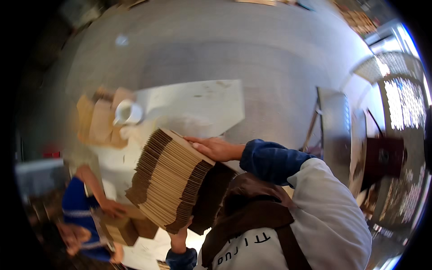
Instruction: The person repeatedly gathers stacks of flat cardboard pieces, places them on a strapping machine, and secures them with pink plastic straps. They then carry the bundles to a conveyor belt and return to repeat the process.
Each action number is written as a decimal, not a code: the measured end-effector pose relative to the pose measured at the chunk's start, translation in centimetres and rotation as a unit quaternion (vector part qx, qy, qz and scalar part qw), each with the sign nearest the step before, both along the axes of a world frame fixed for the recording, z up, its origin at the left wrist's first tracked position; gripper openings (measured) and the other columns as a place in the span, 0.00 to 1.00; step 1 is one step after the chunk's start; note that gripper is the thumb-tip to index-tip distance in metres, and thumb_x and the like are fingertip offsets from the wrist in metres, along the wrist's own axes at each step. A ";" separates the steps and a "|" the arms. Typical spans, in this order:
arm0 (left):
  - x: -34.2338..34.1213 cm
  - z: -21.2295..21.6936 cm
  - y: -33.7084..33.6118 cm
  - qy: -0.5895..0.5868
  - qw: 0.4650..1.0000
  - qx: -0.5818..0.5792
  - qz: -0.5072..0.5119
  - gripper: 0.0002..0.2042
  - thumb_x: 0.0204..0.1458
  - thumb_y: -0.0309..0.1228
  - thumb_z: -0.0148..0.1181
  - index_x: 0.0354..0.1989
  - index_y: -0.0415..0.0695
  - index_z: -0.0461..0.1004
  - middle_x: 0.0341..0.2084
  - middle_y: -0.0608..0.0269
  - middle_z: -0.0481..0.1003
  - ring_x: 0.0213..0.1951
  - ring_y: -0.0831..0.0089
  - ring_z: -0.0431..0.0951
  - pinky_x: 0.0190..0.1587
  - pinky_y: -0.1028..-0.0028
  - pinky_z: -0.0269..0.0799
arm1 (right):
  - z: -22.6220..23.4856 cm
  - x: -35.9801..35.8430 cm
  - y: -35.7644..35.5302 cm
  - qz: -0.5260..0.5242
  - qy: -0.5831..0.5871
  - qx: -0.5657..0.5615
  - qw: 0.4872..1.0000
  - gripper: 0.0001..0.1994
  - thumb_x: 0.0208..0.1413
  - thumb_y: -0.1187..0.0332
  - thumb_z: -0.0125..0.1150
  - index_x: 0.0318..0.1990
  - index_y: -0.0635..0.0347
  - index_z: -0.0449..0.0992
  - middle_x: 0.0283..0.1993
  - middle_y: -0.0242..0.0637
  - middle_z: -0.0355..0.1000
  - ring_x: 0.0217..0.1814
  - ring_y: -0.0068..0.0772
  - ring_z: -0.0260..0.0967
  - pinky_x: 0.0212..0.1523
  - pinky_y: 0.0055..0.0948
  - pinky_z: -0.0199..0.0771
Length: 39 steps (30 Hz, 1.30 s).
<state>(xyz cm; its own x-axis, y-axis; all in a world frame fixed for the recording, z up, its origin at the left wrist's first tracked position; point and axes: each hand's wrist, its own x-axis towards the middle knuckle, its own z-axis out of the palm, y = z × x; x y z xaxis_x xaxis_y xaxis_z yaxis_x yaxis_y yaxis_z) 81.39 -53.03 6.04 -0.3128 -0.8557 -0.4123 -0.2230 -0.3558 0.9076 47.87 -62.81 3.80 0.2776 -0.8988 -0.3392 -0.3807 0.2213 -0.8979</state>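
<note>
A thick stack of flat brown cardboard pieces, their edges lined up side by side, is held tilted between my two hands in front of my body. My right hand lies along the far upper face of the stack, fingers pressed together against the cardboard. At the near lower end, my left hand supports the stack; its fingers are mostly hidden by the cardboard. A dark brown section of cardboard shows along the side nearest my apron.
A white table extends beyond the stack, with a white mug-like container and brown paper or cardboard pieces. At lower left, a co-worker in blue handles a cardboard box. A metal-topped bench stands right.
</note>
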 end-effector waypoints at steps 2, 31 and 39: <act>-1.0 0.1 -1.2 -0.093 0.989 -0.081 -0.082 0.28 0.38 0.22 0.73 0.51 0.35 0.69 0.47 0.57 0.75 0.46 0.66 0.75 0.50 0.68 0.72 | 1.0 -3.5 5.1 -0.092 -0.005 -0.015 0.996 0.30 0.66 0.45 0.29 0.70 0.49 0.52 0.56 0.56 0.69 0.58 0.58 0.65 0.60 0.45 0.60; -76.0 -6.6 49.3 -0.397 0.261 0.171 -0.863 0.32 0.51 0.58 0.58 0.55 0.44 0.71 0.47 0.61 0.76 0.43 0.70 0.79 0.44 0.71 0.76 | -7.9 -21.3 88.9 -0.733 -0.031 0.227 0.641 0.24 0.57 0.53 0.57 0.50 0.66 0.69 0.42 0.56 0.75 0.47 0.55 0.73 0.47 0.40 0.71; -76.9 -7.1 54.9 -0.347 0.198 0.150 -0.904 0.32 0.47 0.58 0.62 0.52 0.44 0.73 0.41 0.58 0.78 0.33 0.69 0.79 0.34 0.72 0.76 | -22.3 -14.8 92.6 -0.786 0.026 0.291 0.545 0.18 0.62 0.60 0.48 0.39 0.71 0.74 0.31 0.62 0.73 0.36 0.57 0.75 0.37 0.47 0.73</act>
<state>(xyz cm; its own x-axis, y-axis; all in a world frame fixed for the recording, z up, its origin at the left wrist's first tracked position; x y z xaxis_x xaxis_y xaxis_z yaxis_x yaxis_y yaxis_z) 4.53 1.82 -1.07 0.2253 0.4936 -0.8400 -0.2664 0.8605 0.4342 33.05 29.79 -18.53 -0.7037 0.2521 -0.6643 0.6681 0.5531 -0.4978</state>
